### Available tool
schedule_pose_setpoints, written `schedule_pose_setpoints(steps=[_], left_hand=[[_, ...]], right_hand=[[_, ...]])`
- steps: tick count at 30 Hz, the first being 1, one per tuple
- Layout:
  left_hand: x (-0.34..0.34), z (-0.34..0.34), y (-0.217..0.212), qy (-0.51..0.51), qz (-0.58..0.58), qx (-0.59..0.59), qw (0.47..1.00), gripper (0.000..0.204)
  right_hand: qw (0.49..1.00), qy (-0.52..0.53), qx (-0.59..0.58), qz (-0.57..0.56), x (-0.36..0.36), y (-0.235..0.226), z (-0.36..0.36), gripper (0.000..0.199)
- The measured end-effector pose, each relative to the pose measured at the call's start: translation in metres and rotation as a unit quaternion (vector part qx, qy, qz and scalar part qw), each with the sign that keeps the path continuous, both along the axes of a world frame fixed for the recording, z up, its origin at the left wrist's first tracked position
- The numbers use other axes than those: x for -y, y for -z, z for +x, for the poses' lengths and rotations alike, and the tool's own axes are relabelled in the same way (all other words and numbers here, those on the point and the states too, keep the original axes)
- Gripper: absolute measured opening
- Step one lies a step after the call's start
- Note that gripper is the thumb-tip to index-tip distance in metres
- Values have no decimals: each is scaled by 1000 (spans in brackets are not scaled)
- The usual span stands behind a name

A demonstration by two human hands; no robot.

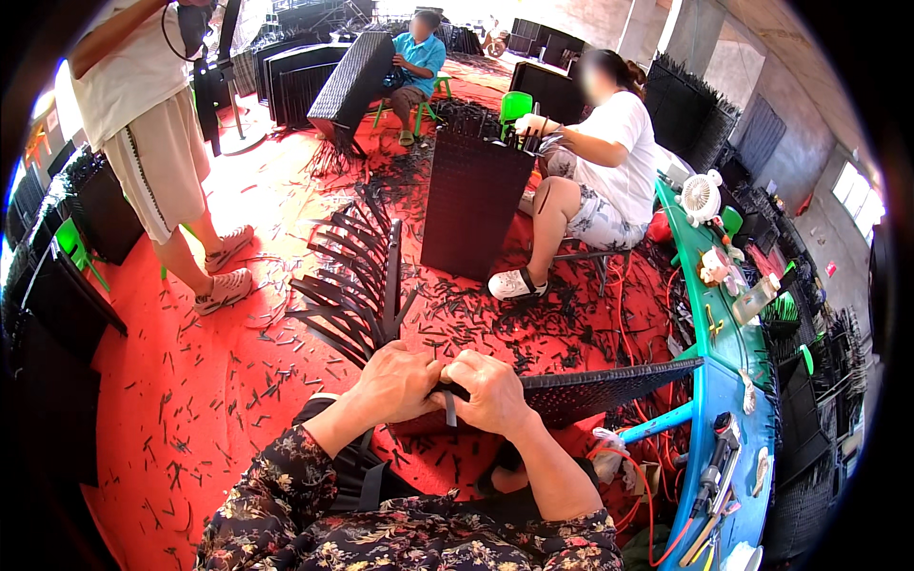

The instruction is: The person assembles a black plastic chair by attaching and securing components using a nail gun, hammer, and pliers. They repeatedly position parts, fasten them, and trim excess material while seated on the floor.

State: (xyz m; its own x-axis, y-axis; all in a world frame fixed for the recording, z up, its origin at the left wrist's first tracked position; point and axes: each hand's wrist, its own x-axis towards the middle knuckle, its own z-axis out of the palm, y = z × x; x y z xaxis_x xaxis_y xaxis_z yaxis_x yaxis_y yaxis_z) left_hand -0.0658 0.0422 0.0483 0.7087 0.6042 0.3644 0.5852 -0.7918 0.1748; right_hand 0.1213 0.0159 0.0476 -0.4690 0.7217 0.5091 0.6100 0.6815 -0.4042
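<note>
The black panel (609, 385) ran from the person's hands toward the blue table (719, 385). Its right part was closely woven, so the work looked well along; the loose strips (367, 276) fanning beyond the left hand (392, 383) seemed left to finish. The right hand (484, 390) pinched a short strip (450, 410); the left was curled closed beside it, its grip hard to make out. No lettering was readable.
</note>
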Motion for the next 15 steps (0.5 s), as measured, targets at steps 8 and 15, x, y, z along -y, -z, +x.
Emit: schedule_pose_setpoints(steps=[8, 15], left_hand=[[-1, -1, 2, -4, 1, -11, 1000, 28], [-1, 0, 1, -3, -2, -5, 1000, 26]], right_hand=[[1000, 7, 0, 7, 0, 2, 0, 26], [1000, 9, 7, 3, 1, 1, 0, 27]])
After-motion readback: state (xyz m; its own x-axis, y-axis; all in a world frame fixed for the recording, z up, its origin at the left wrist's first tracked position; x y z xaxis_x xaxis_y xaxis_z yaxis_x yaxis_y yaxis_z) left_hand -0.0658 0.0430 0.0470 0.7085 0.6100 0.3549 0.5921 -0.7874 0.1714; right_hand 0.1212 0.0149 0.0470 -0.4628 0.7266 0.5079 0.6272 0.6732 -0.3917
